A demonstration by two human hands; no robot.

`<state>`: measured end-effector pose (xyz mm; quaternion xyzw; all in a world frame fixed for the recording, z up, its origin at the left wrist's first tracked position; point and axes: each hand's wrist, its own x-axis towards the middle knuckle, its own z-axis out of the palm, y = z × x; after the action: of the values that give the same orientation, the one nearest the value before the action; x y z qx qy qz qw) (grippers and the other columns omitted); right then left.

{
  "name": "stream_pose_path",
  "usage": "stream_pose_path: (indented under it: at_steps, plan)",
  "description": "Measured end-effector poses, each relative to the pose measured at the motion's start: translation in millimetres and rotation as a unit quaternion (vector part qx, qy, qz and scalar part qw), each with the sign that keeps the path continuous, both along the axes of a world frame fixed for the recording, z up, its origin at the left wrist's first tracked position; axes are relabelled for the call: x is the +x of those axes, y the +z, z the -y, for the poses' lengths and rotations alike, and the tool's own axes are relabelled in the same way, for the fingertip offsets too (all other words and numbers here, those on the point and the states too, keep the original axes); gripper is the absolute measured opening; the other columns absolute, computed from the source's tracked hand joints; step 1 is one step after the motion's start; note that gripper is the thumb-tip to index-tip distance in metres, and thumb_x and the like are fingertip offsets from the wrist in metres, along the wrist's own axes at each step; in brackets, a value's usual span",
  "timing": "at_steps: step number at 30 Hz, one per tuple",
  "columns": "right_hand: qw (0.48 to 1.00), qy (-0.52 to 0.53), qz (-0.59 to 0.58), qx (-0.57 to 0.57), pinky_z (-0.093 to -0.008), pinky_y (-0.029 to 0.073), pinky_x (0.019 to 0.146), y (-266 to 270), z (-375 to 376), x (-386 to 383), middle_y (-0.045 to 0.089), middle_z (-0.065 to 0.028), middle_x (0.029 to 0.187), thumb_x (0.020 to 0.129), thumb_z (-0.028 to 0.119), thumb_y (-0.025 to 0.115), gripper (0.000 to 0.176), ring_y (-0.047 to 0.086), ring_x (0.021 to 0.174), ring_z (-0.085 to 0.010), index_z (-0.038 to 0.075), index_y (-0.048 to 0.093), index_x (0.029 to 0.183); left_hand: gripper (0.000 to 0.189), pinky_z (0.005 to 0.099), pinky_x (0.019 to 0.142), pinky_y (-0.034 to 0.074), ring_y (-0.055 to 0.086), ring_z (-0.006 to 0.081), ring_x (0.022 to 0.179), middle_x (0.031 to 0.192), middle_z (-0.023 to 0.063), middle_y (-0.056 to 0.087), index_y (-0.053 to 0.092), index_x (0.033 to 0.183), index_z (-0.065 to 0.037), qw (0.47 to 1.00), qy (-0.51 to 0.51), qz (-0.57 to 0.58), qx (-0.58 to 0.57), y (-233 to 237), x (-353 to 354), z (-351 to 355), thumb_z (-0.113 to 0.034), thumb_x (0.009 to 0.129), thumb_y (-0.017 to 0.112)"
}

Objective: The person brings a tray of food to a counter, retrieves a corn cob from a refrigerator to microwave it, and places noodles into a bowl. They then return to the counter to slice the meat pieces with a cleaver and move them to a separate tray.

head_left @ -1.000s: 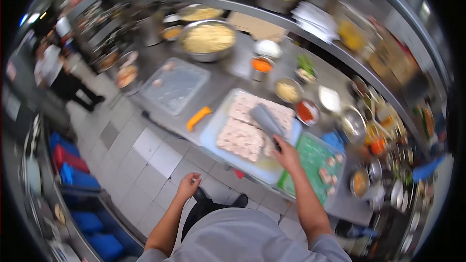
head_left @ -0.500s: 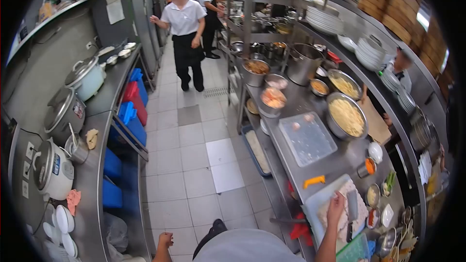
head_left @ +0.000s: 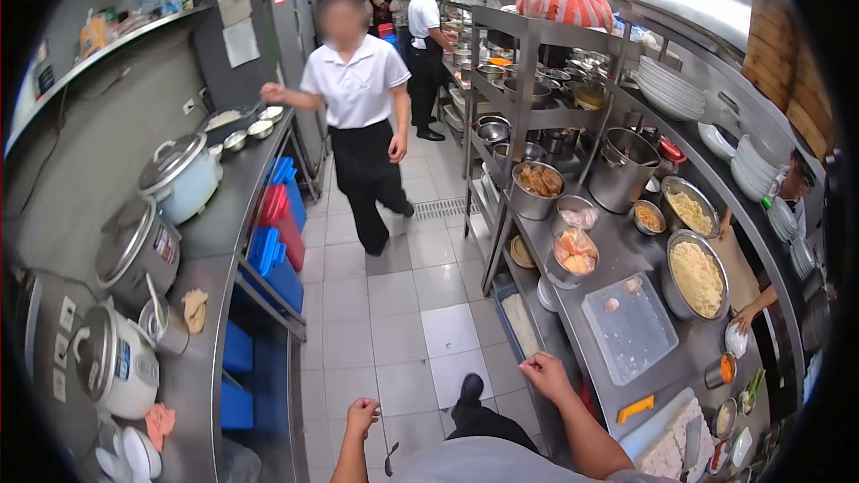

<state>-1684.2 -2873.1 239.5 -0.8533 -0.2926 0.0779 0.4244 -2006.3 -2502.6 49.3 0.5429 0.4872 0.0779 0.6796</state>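
My left hand [head_left: 362, 417] hangs over the tiled floor [head_left: 349, 340] at the bottom centre, its fingers curled; whether anything is inside cannot be made out. My right hand [head_left: 548, 376] is held beside the edge of the right steel counter [head_left: 586, 340], fingers bent; nothing shows clearly in it. Near it on the counter lie a plastic lid or tray [head_left: 631, 326], a yellow-orange handle-like object [head_left: 635, 409], and pale chopped food [head_left: 671, 447] on a board with a cleaver [head_left: 692, 447] across it.
A person [head_left: 358, 98] in a white shirt stands ahead in the aisle; another [head_left: 428, 54] is farther back. A third person's hand [head_left: 744, 317] reaches over the right counter. Rice cookers [head_left: 112, 362] line the left counter [head_left: 201, 367]. Bowls of food [head_left: 696, 277] stand right.
My right hand has moved off the chopped food and back over the counter's edge. My left hand is raised and farther forward. The nearer person has come closer, and the view has shifted.
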Motion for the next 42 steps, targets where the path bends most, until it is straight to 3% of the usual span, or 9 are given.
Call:
stream_pose_path:
  at_steps: [4, 8, 12, 20, 23, 29, 34, 38, 42]
  plan:
    - [0.998, -0.005, -0.067, -0.009, -0.0323, 0.054, 0.071, -24.2, -61.7, 99.9, 0.07, -0.0068, 0.086, 0.093, 0.022, 0.081, 0.022, 0.066, 0.076, -0.0136, 0.002, 0.073, 0.095, 0.019, 0.0316, 0.064, 0.057, 0.069, 0.0171, 0.078, 0.088, 0.0059, 0.07, 0.07, 0.101, -0.004, 0.999, -0.015, -0.007, 0.048, 17.4, 106.0, -46.3, -0.02, 0.094, 0.077]
    - [0.984, 0.02, -0.124, 0.125, -0.0339, 0.057, 0.079, -100.3, -149.7, 209.1, 0.07, -0.0054, 0.101, 0.099, 0.024, 0.076, 0.042, 0.068, 0.093, -0.0132, 0.006, 0.059, 0.133, 0.021, 0.0321, 0.063, 0.057, 0.068, 0.017, 0.078, 0.098, 0.0069, 0.07, 0.068, 0.109, -0.006, 0.994, -0.097, 0.007, 0.044, 17.7, 254.0, -86.5, -0.015, 0.092, 0.076]
    - [0.96, 0.123, -0.126, 0.218, -0.0362, 0.054, 0.072, -67.6, -228.9, 269.5, 0.068, -0.0055, 0.092, 0.099, 0.021, 0.072, 0.044, 0.065, 0.081, -0.0156, 0.009, 0.056, 0.138, 0.047, 0.0334, 0.063, 0.058, 0.067, 0.0183, 0.082, 0.118, 0.0062, 0.063, 0.058, 0.138, -0.012, 0.969, -0.249, 0.001, 0.006, 18.6, 422.2, -104.4, -0.006, 0.092, 0.069]
    - [0.952, 0.136, -0.234, 0.144, -0.0328, 0.055, 0.08, 6.9, -245.1, 363.2, 0.068, -0.0077, 0.1, 0.1, 0.017, 0.071, 0.051, 0.066, 0.091, -0.0159, 0.007, 0.051, 0.145, 0.045, 0.0364, 0.067, 0.059, 0.071, 0.0238, 0.086, 0.116, 0.0107, 0.07, 0.058, 0.14, -0.005, 0.935, -0.351, -0.005, -0.05, 23.1, 670.3, -153.2, -0.021, 0.1, 0.069]
    - [0.957, 0.084, -0.212, 0.18, -0.0292, 0.053, 0.079, -41.4, -271.1, 406.8, 0.067, -0.0025, 0.099, 0.103, 0.016, 0.069, 0.05, 0.064, 0.09, -0.011, 0.008, 0.05, 0.148, 0.047, 0.0363, 0.067, 0.059, 0.071, 0.0236, 0.086, 0.117, 0.0097, 0.069, 0.059, 0.141, -0.006, 0.945, -0.322, 0.026, -0.058, 23.1, 726.8, -199.9, -0.025, 0.099, 0.07]
    - [0.934, 0.198, -0.288, 0.079, -0.025, 0.048, 0.075, 40.1, -416.2, 533.8, 0.062, 0.0024, 0.094, 0.104, 0.014, 0.068, 0.055, 0.056, 0.084, -0.0059, 0.005, 0.047, 0.154, 0.048, 0.0379, 0.071, 0.059, 0.069, 0.0212, 0.084, 0.119, 0.0059, 0.07, 0.062, 0.139, -0.01, 0.971, -0.24, -0.004, -0.009, 24.5, 822.9, -327.8, -0.032, 0.098, 0.072]
    - [0.904, 0.308, -0.229, 0.19, -0.0228, 0.047, 0.075, 169.0, -631.8, 658.3, 0.059, 0.0021, 0.096, 0.103, 0.006, 0.067, 0.079, 0.054, 0.083, -0.0055, 0.009, 0.024, 0.169, 0.047, 0.0399, 0.064, 0.058, 0.065, 0.0206, 0.077, 0.11, 0.0064, 0.071, 0.065, 0.135, -0.014, 0.982, -0.179, -0.064, -0.003, -17.7, 901.9, -472.6, -0.035, 0.095, 0.077]
    - [0.869, 0.355, -0.152, 0.31, -0.0242, 0.048, 0.07, 240.5, -752.8, 757.0, 0.062, -0.0008, 0.09, 0.103, 0.013, 0.069, 0.084, 0.055, 0.08, -0.0058, 0.013, 0.019, 0.171, 0.051, 0.0394, 0.063, 0.058, 0.067, 0.0206, 0.078, 0.113, 0.0072, 0.072, 0.066, 0.136, -0.015, 0.938, -0.334, -0.089, 0.028, -8.3, 935.6, -559.6, -0.04, 0.094, 0.078]
    - [0.893, 0.268, -0.267, 0.242, -0.0241, 0.047, 0.066, 198.2, -814.9, 848.0, 0.062, -0.0016, 0.09, 0.104, 0.014, 0.067, 0.074, 0.055, 0.075, -0.0065, 0.01, 0.029, 0.167, 0.056, 0.0357, 0.074, 0.059, 0.068, 0.02, 0.092, 0.122, 0.0058, 0.071, 0.063, 0.14, -0.011, 0.955, -0.287, -0.062, -0.022, 29.2, 983.0, -657.7, -0.039, 0.095, 0.077]
